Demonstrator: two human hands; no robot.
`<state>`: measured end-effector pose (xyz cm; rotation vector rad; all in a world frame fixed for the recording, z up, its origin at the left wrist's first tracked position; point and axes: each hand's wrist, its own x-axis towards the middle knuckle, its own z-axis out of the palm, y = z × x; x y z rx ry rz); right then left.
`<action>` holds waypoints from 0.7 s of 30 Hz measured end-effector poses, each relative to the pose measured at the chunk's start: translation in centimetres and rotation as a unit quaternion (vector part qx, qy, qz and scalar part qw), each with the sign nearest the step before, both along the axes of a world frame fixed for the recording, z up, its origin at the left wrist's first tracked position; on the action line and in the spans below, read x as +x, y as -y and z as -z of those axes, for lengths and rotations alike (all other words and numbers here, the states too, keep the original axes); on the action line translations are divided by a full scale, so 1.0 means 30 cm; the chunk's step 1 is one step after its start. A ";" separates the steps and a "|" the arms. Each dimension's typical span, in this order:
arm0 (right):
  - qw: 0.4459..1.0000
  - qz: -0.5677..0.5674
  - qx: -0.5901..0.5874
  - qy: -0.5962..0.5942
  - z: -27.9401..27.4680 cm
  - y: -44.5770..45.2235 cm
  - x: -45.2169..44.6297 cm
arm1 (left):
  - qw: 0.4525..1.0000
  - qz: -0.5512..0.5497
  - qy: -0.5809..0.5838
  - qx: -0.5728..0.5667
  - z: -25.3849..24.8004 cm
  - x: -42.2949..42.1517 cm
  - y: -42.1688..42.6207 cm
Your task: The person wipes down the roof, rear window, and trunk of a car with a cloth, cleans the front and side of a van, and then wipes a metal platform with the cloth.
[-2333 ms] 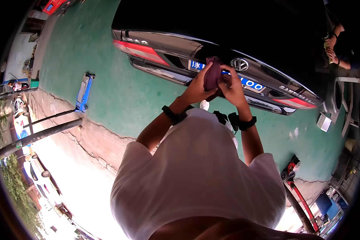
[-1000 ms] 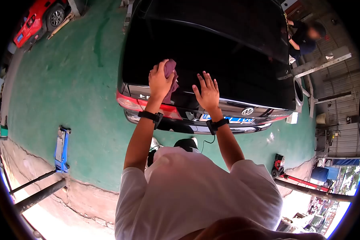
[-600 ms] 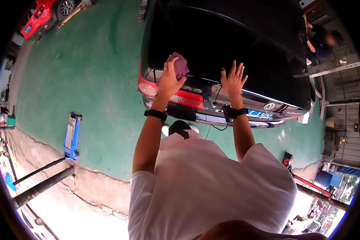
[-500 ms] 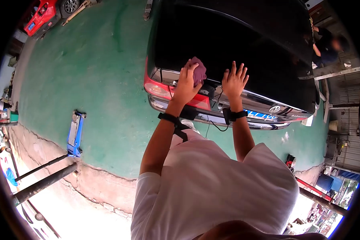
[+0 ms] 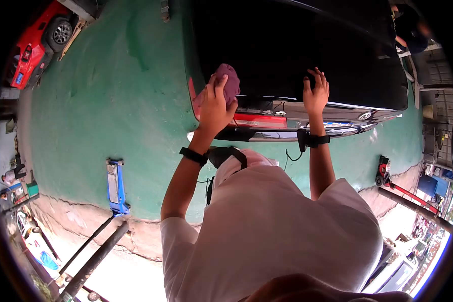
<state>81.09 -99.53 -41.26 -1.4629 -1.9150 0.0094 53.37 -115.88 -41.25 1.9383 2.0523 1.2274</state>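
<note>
My left hand [image 5: 216, 106] grips a folded purple cloth [image 5: 228, 83] over the rear left corner of a black car [image 5: 272, 55], above its red tail light [image 5: 259, 120]. Farther right, my right hand [image 5: 315, 94] hangs over the rear edge of the trunk lid, left of the round badge [image 5: 364, 116]. Its fingers are apart and slightly bent, with nothing in them. Black bands circle both wrists. Whether the right fingertips touch the dark paint cannot be made out.
A blue floor jack [image 5: 116, 187] stands on the green floor at left, a red one [image 5: 383, 171] at right. A red car [image 5: 35, 45] is at upper left. Beyond the black car's right side, another person [image 5: 410, 29] in dark clothing is partly visible.
Compared with half a second ago, my left hand and the cloth are farther left along the trunk edge. My right hand has lifted slightly and its fingers have bent. The camera view has shifted.
</note>
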 end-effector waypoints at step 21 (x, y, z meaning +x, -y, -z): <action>0.959 0.264 -0.026 0.095 0.012 0.125 -0.490 | 0.950 0.290 -0.119 -0.004 -0.017 -0.281 -0.336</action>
